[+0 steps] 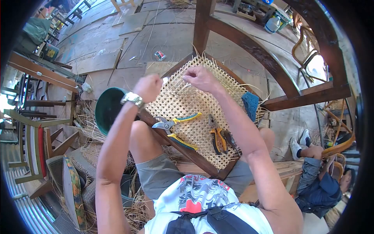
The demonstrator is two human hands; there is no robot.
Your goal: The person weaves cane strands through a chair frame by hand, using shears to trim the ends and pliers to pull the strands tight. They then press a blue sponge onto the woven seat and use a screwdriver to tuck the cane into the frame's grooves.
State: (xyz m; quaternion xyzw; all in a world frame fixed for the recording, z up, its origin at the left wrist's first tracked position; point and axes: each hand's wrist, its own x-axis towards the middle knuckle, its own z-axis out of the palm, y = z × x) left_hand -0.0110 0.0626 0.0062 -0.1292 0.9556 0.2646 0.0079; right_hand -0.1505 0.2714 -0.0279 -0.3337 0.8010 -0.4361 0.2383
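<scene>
A woven cane chair seat (183,109) in a dark wooden frame lies across my lap. My left hand (149,87), with a watch (133,99) on its wrist, is closed above the seat's left side. Over the far part of the weave my right hand (200,79) is closed in a pinch. Whatever either hand holds is too thin or hidden to make out. On the cane rest pruning shears (168,124) with yellow-green handles, their blades apart, and pliers (219,136) with orange-black grips. A blue sponge (250,105) sits at the right corner.
A dark green bucket (111,109) stands left of the seat, amid loose cane strands (87,123). The chair's wooden frame (265,58) rises at the far right. A small red packet (159,55) lies on the floor. Another person (319,183) sits at the right.
</scene>
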